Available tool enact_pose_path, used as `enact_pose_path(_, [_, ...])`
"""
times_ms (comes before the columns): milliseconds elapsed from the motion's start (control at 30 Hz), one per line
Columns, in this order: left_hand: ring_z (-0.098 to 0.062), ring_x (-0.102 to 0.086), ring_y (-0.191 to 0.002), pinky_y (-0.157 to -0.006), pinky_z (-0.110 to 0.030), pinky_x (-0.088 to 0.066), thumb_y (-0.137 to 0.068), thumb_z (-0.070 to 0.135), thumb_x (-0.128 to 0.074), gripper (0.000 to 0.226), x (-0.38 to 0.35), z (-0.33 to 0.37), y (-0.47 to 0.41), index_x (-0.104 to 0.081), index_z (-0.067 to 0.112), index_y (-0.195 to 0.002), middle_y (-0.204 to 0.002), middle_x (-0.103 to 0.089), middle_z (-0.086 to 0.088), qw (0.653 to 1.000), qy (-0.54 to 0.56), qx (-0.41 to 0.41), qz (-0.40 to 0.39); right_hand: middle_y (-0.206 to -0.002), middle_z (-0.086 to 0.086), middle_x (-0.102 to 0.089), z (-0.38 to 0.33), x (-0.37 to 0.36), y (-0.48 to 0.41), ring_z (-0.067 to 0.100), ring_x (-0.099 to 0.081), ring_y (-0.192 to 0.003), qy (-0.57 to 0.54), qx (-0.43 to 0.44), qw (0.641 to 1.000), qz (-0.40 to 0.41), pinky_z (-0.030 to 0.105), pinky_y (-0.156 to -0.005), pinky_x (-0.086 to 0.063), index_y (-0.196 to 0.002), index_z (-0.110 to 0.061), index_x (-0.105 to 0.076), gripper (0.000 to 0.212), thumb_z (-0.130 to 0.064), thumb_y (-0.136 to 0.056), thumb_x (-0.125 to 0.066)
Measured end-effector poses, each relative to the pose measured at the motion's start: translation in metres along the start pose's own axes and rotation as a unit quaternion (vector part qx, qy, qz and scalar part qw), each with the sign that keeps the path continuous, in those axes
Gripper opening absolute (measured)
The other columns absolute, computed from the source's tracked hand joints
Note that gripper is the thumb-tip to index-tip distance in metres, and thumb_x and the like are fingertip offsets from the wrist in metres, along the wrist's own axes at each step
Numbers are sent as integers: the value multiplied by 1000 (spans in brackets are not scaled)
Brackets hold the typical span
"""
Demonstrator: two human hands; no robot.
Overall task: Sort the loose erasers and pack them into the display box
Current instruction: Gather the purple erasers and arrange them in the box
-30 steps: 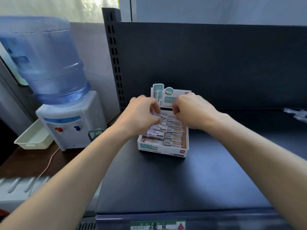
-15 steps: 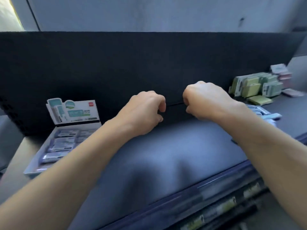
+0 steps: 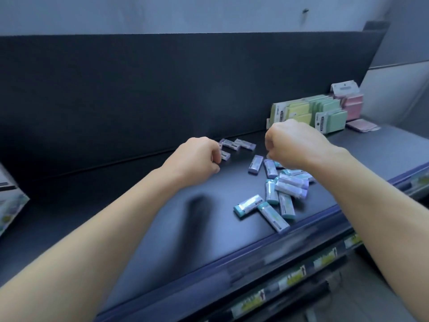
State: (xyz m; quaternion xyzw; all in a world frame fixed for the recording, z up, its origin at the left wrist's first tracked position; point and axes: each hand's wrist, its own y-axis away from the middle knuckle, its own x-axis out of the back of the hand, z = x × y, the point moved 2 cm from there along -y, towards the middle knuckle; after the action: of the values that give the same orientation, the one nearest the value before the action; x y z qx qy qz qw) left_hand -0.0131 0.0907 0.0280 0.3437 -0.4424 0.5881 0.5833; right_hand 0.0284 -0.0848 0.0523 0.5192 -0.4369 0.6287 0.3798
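Both your forearms reach forward, bare. Your left hand [image 3: 197, 156] lies knuckles-up, fingers curled under — whether they pinch anything cannot be told. Your right hand [image 3: 294, 141] sits slightly higher, curled into a loose fist, apart from the left.

Loose erasers [image 3: 278, 189] lay on the shelf [image 3: 139, 217], with the display box [image 3: 9, 201] at the far left.
The main heap sat right of centre toward the shelf's front edge; a smaller group [image 3: 236, 145] lay behind and left of it, near the back panel [image 3: 162, 89]. Packets [image 3: 308, 112] stood at the back right.
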Motion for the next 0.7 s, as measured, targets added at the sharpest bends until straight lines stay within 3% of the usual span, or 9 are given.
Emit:
enact_pose_path(200, [-22,-54,-86,-71,-25,-40,-83,17,-65,16,-9,-19,-20,-63,15,-99,-91,-56,1,998,5,61,-3,-85,11,-56,6,-15,-20,31,-53,-73,-20,5,1000,-7,25,-52,-33,-88,-9,-62,5,-8,-86,-58])
enact_pose_path(333, [-25,-60,-92,-71,-27,-43,-83,21,-65,11,-15,-28,-39,-63,15,-92,-96,-65,-4,997,10,71,-17,-69,4,-47,8,-17,-28,28,-50,-67,-19,-36,999,-22,22,-46,-28,-82,-10,-57,6,-11,-89,-58])
enact_pose_path(467, [-29,-61,-93,-69,-27,-40,-84,24,-64,12,-25,-36,-59,-64,12,-89,-97,-67,-9,995,27,93,-4,-63,2,-42,6,-23,-34,27,-48,-63,-18,-60,995,-79,25,-54,-35,-65,-10,-47,31,-23,-91,-59])
enact_pose_path(600, [-36,-60,-94,-66,-31,-39,-83,34,-65,28,-34,-41,-73,-58,7,-81,-94,-66,-15,992,36,122,16,-63,3,-40,-1,-31,-38,20,-40,-53,-25,-68,989,-127,25,-47,-29,-57,-14,-34,49,-38,-90,-61])
enact_pose_path(700, [-37,-60,-92,-58,-31,-34,-83,45,-63,45,-39,-38,-80,-42,10,-64,-90,-63,-18,990,19,141,13,-78,5,-47,-5,-37,-44,27,-51,-74,-24,-64,987,-143,29,-63,-37,-68,-10,-41,46,-46,-88,-60])
